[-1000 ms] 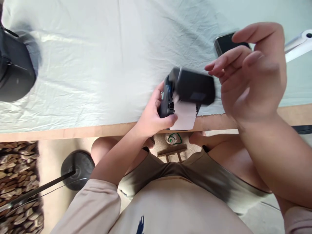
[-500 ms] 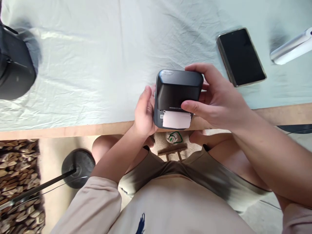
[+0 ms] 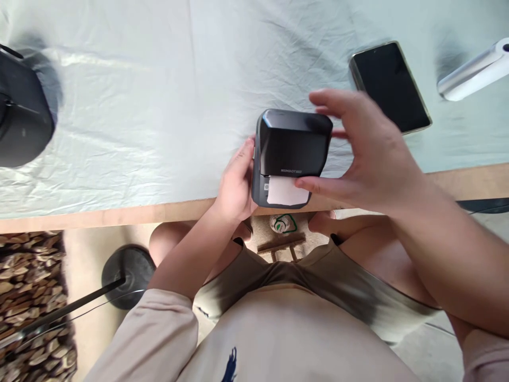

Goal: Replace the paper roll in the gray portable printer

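A small black label printer [image 3: 292, 151] stands at the near edge of the table, its lid closed, with a strip of white paper [image 3: 285, 192] sticking out of its front slot. My left hand [image 3: 234, 183] grips the printer's left side. My right hand [image 3: 368, 154] hovers over the printer's right side with fingers spread; its thumb tip touches the paper's right corner, and the other fingers are lifted off the lid.
A pale cloth [image 3: 159, 106] covers the table. A dark phone [image 3: 389, 85] lies face up at the back right, a white roll [image 3: 473, 71] beyond it. A black round object [image 3: 22, 111] sits at the far left. Below the table, a round stand base [image 3: 127, 276].
The printer's lid, open a second ago, was pressed shut by my right hand. Since then that hand has loosened its grip and lifted its fingers off the lid. The left hand stayed.
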The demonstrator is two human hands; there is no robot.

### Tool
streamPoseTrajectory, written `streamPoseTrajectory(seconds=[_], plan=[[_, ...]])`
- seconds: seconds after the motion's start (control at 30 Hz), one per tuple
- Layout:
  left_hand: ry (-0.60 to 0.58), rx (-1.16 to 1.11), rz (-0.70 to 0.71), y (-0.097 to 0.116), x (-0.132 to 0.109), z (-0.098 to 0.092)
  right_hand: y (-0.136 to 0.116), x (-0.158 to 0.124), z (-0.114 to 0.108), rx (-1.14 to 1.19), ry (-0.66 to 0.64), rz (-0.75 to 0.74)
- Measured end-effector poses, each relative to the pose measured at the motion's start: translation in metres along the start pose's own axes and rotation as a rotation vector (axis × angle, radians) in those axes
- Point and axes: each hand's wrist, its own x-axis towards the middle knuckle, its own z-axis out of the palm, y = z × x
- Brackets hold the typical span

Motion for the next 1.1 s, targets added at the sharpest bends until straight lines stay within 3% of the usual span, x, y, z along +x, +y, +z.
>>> streamPoseTrajectory(seconds=[0.13, 0.2, 0.3, 0.43, 0.53, 0.7, 0.93, 1.1], plan=[[-0.018, -0.065, 0.026, 0.002, -0.001, 0.007, -0.01, 0.009, 0.003, -0.057, 0.416, 0.034], [-0.042, -0.013, 0.026, 0.001, -0.002, 0.008, -0.014, 0.012, 0.004, 0.033, 0.518, 0.029], [-0.041, 0.016, 0.059, 0.0, -0.004, 0.006, -0.013, 0.012, 0.006, 0.042, 0.374, -0.059], [-0.139, 0.018, 0.093, -0.003, -0.006, -0.001, -0.012, 0.006, 0.003, -0.288, 0.088, -0.129], [-0.174, 0.093, 0.078, -0.003, -0.007, -0.005, -0.02, 0.003, -0.002, -0.457, -0.029, -0.092], [-0.166, 0.148, 0.054, 0.001, -0.01, -0.004, -0.031, 0.004, -0.005, -0.493, -0.044, -0.042], [-0.194, 0.157, 0.077, 0.002, -0.01, -0.003, -0.024, 0.007, -0.005, -0.446, -0.112, -0.085], [-0.175, 0.139, 0.067, 0.002, -0.01, -0.003, -0.03, 0.002, -0.003, -0.348, -0.006, 0.055]])
